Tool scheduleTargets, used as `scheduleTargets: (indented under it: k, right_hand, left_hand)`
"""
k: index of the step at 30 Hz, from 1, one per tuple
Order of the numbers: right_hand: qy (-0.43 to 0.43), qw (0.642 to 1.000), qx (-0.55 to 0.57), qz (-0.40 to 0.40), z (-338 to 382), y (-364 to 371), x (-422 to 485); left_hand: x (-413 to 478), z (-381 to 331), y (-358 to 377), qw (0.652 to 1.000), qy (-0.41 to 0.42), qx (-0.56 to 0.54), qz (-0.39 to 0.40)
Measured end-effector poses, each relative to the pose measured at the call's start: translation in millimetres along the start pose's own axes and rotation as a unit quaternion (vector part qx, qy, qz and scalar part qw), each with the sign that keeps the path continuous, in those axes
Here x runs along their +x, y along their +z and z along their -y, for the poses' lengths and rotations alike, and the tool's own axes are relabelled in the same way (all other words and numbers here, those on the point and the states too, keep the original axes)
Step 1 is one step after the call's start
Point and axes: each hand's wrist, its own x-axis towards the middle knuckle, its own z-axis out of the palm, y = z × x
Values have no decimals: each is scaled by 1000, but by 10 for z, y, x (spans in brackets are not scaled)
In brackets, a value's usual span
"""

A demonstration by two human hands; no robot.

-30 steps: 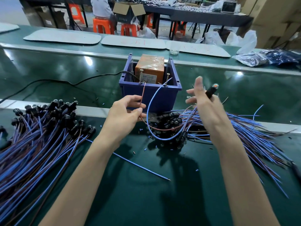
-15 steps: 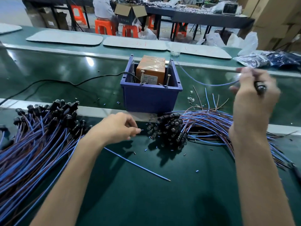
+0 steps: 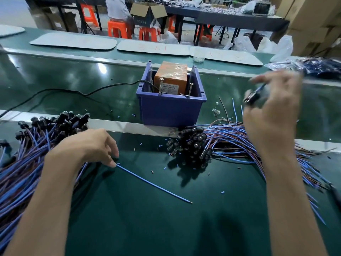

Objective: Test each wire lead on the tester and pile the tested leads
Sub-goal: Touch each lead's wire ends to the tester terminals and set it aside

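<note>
On the green bench mat, the left hand rests curled fingertips on a loose blue wire, grip unclear; the raised right hand pinches a black-capped lead. The blue bin holds the orange tester.

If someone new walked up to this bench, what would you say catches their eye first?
Likely the blue bin at the centre, holding an orange tester. Then two heaps of blue and brown leads, the left heap and the right heap. The raised, blurred right hand grips one lead.
</note>
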Motion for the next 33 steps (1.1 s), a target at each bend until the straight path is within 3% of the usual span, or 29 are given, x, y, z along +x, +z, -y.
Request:
scheduleTargets:
  k: [2, 4, 5, 7, 15, 19, 22, 26, 30, 33]
  right_hand:
    - [-21, 997, -3, 69, 241, 187, -204]
    - [-5, 966, -32, 256, 208, 384, -319]
    - [-6, 950, -40, 310, 199, 409, -327]
    - [-10, 931, -69, 358, 151, 450, -259]
    - [-23, 921, -55, 384, 203, 443, -307]
    - [-30, 954, -28, 298, 261, 383, -283]
    - [-47, 968, 58, 239, 385, 298, -296]
    - [-82, 918, 147, 359, 612, 203, -378]
    - [-139, 844, 65, 513, 726, 238, -476]
    - [-126, 839, 2, 530, 724, 295, -508]
  left_hand:
    - [18, -27, 41, 1000, -3, 26, 5]
    - [40, -51, 80, 999, -7, 44, 6]
    - [48, -69, 91, 999, -9, 50, 6]
    - [62, -89, 96, 998, -2, 55, 13]
    - [37, -96, 98, 987, 84, 124, 63]
    - [-8, -174, 36, 982, 138, 113, 68]
    - [-83, -282, 2, 978, 177, 98, 56]
    - [-191, -543, 67, 974, 214, 56, 44]
    - [-216, -826, 220, 957, 281, 65, 11]
    - [-200, -910, 291, 942, 331, 35, -37]
